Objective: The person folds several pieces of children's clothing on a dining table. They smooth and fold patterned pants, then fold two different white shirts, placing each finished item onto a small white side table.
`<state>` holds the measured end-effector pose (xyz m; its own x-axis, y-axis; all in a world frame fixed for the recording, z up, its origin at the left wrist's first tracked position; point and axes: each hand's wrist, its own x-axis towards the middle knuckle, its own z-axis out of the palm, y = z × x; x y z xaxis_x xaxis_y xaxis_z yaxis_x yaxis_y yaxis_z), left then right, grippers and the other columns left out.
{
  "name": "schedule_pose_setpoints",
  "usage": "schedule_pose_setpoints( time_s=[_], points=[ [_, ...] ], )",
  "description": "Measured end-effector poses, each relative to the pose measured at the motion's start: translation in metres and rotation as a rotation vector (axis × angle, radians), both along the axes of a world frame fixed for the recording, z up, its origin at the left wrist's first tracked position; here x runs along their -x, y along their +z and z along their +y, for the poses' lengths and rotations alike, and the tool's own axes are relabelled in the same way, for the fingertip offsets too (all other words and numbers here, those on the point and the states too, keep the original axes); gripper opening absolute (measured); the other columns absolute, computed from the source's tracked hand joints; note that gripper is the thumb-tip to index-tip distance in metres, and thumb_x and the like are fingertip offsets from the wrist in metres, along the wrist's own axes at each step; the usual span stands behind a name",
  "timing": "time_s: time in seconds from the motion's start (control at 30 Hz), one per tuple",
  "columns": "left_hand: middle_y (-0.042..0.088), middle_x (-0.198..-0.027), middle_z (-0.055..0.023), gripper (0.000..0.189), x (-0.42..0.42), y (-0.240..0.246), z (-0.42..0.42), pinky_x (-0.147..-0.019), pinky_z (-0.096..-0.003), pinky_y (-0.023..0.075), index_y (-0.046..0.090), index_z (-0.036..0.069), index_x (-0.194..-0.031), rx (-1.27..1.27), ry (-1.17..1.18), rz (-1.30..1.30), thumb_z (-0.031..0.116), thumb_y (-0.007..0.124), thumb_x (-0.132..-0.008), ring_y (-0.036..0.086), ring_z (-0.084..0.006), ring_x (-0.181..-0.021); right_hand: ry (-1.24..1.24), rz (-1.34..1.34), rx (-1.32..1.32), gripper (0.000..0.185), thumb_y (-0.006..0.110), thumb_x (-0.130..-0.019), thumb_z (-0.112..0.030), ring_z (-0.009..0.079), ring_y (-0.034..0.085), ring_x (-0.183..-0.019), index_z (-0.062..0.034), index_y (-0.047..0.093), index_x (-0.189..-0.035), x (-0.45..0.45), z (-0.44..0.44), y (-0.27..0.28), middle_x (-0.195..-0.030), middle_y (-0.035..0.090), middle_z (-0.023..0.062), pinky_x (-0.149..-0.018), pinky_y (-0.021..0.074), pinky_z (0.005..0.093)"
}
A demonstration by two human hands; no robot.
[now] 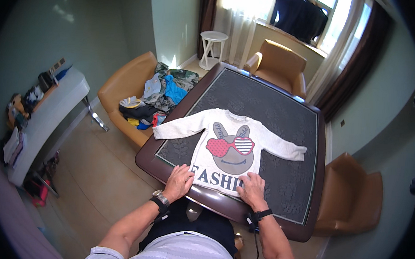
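Note:
A light grey child's long-sleeved shirt (198, 150) with a printed rabbit face in heart-shaped glasses lies spread front side up on a dark table (290, 186). Its neckline points away from me and its sleeves reach out to both sides. My left hand (179, 181) rests at the shirt's lower left corner, by the table's near edge. My right hand (253, 190) lies on the lower right part of the hem, covering some of the printed letters. The fingertips of both hands touch the fabric; whether they pinch it is hard to tell.
A tan armchair (124, 76) holding a heap of clothes (163, 90) stands at the table's left. Other tan armchairs stand at the far side (279, 62) and the right (347, 197). A white side table (214, 37) is by the curtains, and a white desk (55, 108) with items is far left.

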<state>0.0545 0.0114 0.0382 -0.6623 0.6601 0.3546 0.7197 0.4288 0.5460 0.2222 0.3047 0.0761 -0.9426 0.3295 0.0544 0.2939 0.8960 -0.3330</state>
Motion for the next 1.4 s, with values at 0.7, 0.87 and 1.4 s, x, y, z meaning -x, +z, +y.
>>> schedule_pose_setpoints(
  time_s=[0.7, 0.87, 1.4],
  points=[
    [0.070, -0.108, -0.0186, 0.028, 0.006, 0.016, -0.009, -0.111, -0.0535, 0.0442, 0.071, 0.001, -0.112, -0.248, -0.010, -0.241, 0.009, 0.076, -0.086, 0.063, -0.0388, -0.111, 0.399, 0.136, 0.142, 0.024, 0.075, -0.092, -0.021, 0.0424, 0.066, -0.097, -0.0084, 0.067, -0.111, 0.327, -0.183, -0.016, -0.105, 0.062, 0.0196, -0.085, 0.0560, 0.0513],
    [0.069, -0.102, -0.0137, 0.023, 0.003, 0.013, -0.001, -0.112, -0.0538, 0.0441, 0.071, 0.003, -0.108, -0.269, 0.036, -0.150, 0.007, 0.076, -0.086, 0.064, -0.0336, -0.104, 0.313, 0.215, 0.273, 0.016, 0.070, -0.096, -0.019, 0.0466, 0.068, -0.090, -0.0059, 0.063, -0.102, 0.344, -0.172, -0.024, -0.096, 0.066, 0.0239, -0.080, 0.0554, 0.0536],
    [0.065, -0.105, -0.0150, 0.038, -0.024, 0.032, 0.027, -0.089, -0.0455, 0.0508, 0.064, 0.002, -0.121, -0.192, 0.003, 0.008, 0.003, 0.075, -0.085, 0.063, -0.0346, -0.100, -0.336, 0.850, 1.388, 0.019, 0.061, -0.108, -0.017, 0.0198, 0.075, -0.088, -0.0015, 0.053, -0.116, 0.161, 0.042, 0.057, -0.104, 0.064, 0.0099, -0.064, 0.0648, 0.0283]
  ],
)
